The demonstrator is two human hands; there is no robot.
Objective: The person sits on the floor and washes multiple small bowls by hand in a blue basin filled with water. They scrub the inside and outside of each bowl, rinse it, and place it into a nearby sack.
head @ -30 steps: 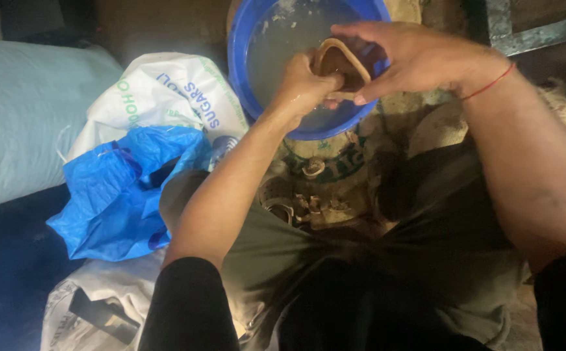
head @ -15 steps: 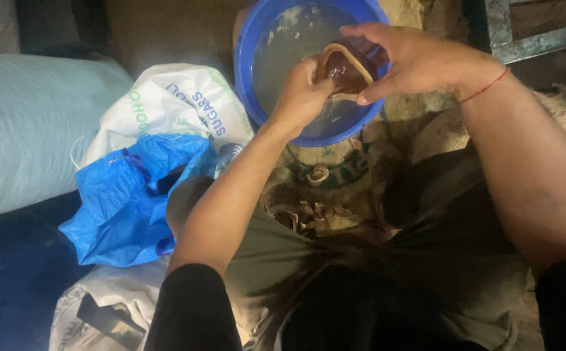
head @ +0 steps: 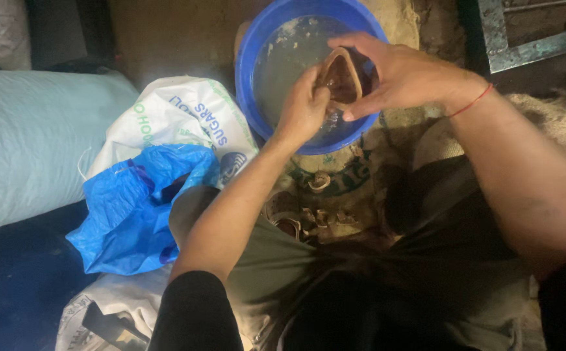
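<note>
Both hands are over a blue bowl (head: 257,97) w/ cloudy water in it. The bowl sits on the ground in front of the person's knees, top middle of the view.

The right hand (head: 403,75) holds a small brown clay cup (head: 341,78) by its rim. Fingers curl over the top edge & the thumb pinches from below, so the hand is half closed round the cup. A thin red thread (head: 468,104) goes round that wrist.

The left hand (head: 303,110) is closed up in a loose fist, pressed to the near side of the cup. It is touching the cup, maybe rubbing it w/ the thumb; the view is too dark to tell if the fingers grip anything else.

The cup is above the water, inside the bowl's rim, tipped so its open side faces the camera.

Under the bowl is a rough brown sack (head: 335,179) w/ a few little brown bits on it. To the left lie a white bag (head: 179,117) w/ printing & a crumpled blue plastic bag (head: 137,208), touching each other. Far left is a big pale blue bag (head: 29,143).
</note>
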